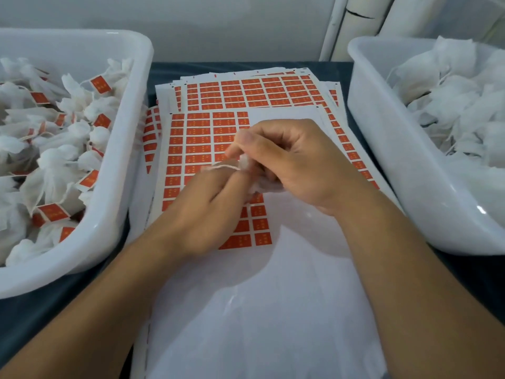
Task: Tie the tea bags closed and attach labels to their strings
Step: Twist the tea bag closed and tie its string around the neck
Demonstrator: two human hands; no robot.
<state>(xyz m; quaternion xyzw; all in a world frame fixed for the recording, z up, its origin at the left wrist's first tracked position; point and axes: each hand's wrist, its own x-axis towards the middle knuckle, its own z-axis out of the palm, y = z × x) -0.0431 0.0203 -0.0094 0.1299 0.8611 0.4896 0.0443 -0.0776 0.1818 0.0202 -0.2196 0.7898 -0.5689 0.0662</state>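
Both hands meeting above the label sheet [207, 143]; right hand [295, 162] curled around a white tea bag [262, 184]; left hand [202, 203], blurred, fingers pinched on its string [224, 167]; labelled bags in left tub [114, 214]; unlabelled bags in right tub [382, 132].

The tabletop [478, 283] is covered in a dark blue-grey cloth, visible at both sides and along the far edge. Behind it stands a plain pale grey wall [218, 26], evenly lit with no hard shadows. At the upper right, white pipes [334, 26] rise beside translucent plastic sheeting [451, 15].
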